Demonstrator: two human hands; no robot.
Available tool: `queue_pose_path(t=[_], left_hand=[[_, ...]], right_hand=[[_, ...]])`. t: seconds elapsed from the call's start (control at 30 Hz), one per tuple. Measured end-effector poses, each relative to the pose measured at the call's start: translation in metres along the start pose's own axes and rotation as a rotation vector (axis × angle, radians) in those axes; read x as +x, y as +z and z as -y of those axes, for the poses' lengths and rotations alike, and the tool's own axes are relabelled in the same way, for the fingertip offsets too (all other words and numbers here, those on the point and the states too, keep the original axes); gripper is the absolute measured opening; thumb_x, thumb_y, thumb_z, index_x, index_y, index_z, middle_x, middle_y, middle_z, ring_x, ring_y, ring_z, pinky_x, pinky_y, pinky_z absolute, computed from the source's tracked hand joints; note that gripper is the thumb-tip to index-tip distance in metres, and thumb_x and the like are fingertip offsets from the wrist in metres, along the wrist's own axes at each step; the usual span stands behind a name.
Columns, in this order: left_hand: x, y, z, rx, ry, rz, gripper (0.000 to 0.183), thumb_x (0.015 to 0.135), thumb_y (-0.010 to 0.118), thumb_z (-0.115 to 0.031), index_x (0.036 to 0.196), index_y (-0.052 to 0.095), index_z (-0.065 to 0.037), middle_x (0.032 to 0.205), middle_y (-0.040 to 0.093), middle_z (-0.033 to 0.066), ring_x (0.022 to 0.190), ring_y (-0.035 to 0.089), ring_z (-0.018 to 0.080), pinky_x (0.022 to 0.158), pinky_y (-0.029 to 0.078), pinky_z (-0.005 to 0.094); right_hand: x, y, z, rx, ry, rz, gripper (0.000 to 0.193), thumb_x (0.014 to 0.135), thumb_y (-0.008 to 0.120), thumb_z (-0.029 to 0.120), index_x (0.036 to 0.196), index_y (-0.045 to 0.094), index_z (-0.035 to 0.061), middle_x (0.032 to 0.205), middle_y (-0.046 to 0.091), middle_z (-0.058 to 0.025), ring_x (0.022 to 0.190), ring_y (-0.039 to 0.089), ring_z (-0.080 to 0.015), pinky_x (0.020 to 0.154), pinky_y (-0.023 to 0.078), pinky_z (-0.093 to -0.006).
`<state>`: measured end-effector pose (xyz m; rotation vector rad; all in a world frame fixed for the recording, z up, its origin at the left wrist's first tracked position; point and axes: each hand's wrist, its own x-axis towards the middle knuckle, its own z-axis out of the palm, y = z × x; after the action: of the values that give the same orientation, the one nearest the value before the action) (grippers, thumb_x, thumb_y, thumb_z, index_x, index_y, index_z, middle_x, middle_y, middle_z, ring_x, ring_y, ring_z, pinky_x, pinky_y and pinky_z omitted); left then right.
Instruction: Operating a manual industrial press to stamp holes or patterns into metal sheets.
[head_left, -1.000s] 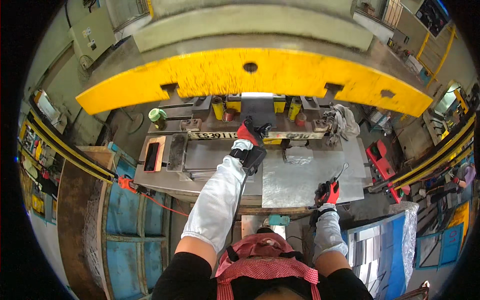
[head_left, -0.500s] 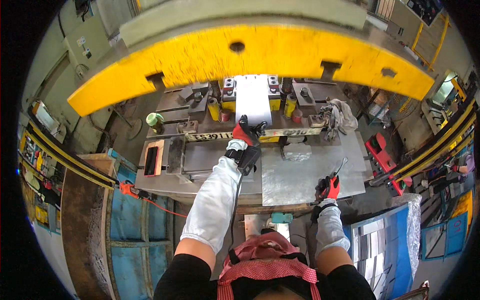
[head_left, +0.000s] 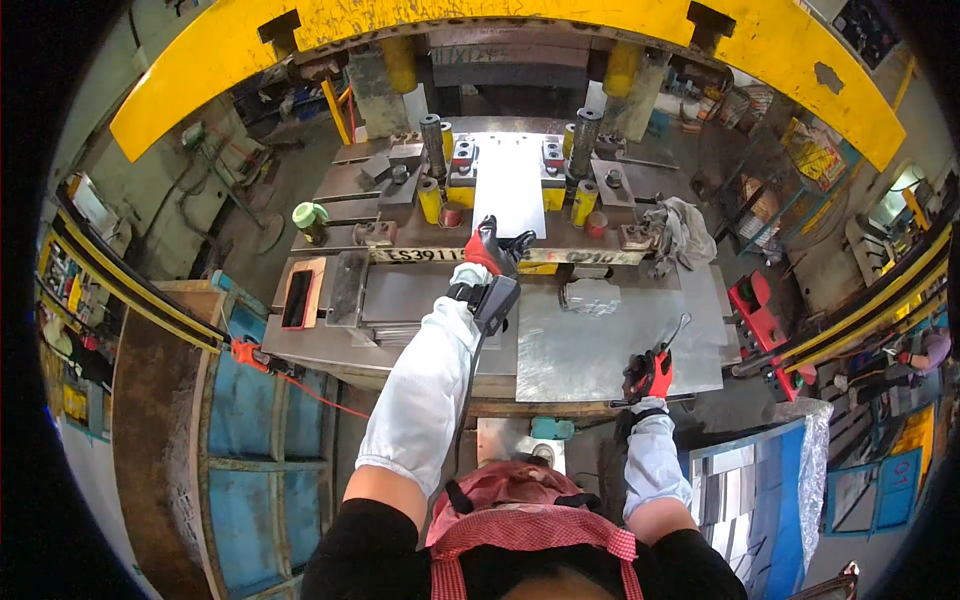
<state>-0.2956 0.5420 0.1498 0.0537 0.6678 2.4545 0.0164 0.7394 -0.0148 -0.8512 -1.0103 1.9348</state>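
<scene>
A pale metal sheet point(head_left: 508, 190) lies on the die in the press, its near end toward me. My left hand point(head_left: 496, 250), in a red and black glove, is at that near end with its fingers apart, some of them over the sheet. A dark device with a cable point(head_left: 497, 303) is strapped at the left wrist. My right hand point(head_left: 650, 375), gloved alike, is closed round a slim metal tool point(head_left: 678, 332) with a rounded shiny tip. This hand is above the near right part of a larger flat metal plate point(head_left: 575, 350) on the bench.
The yellow press beam point(head_left: 500, 12) spans above the die, between guide posts point(head_left: 584, 140). A plastic-wrapped bundle point(head_left: 592, 296), a grey rag point(head_left: 682, 230), a phone point(head_left: 298, 298) and a green-capped bottle point(head_left: 310, 220) lie about. Blue bins point(head_left: 245, 430) stand at left.
The yellow beam is higher, and more of the guide posts and the space behind shows. My view has shifted slightly. Both hands keep nearly the same places.
</scene>
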Motion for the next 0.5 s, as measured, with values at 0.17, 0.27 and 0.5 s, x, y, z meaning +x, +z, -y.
queue_pose_path(t=[0.17, 0.27, 0.5], left_hand=[[-0.008, 0.003, -0.003, -0.088, -0.029, -0.004, 0.029, 0.089, 0.047, -0.025, 0.115, 0.047, -0.012, 0.11, 0.054, 0.0131, 0.095, 0.056, 0.0291, 0.077, 0.053, 0.046], [-0.009, 0.001, -0.002, -0.113, -0.057, -0.06, 0.031, 0.089, 0.047, -0.027, 0.114, 0.046, -0.01, 0.109, 0.055, 0.0141, 0.094, 0.057, 0.0311, 0.076, 0.054, 0.0463], [0.005, -0.004, 0.003, -0.086, -0.009, -0.19, 0.035, 0.088, 0.052, -0.025, 0.105, 0.042, 0.003, 0.088, 0.056, 0.0289, 0.072, 0.061, 0.041, 0.065, 0.056, 0.045]], right_hand=[[-0.025, 0.032, 0.032, -0.312, -0.162, 0.136, 0.061, 0.082, 0.056, 0.01, 0.135, 0.028, 0.0106, 0.083, 0.057, -0.0067, 0.05, 0.053, -0.0138, 0.04, 0.043, -0.0254], [-0.034, 0.122, 0.077, -0.313, -0.169, 0.499, 0.066, 0.083, 0.053, 0.002, 0.14, 0.02, 0.0113, 0.1, 0.053, -0.0044, 0.082, 0.052, -0.0097, 0.068, 0.047, -0.0247], [0.056, 0.334, 0.108, -0.305, 0.123, 1.018, 0.013, 0.082, 0.057, 0.014, 0.094, 0.057, 0.0068, 0.07, 0.052, 0.0038, 0.06, 0.047, -0.0054, 0.054, 0.04, -0.021]])
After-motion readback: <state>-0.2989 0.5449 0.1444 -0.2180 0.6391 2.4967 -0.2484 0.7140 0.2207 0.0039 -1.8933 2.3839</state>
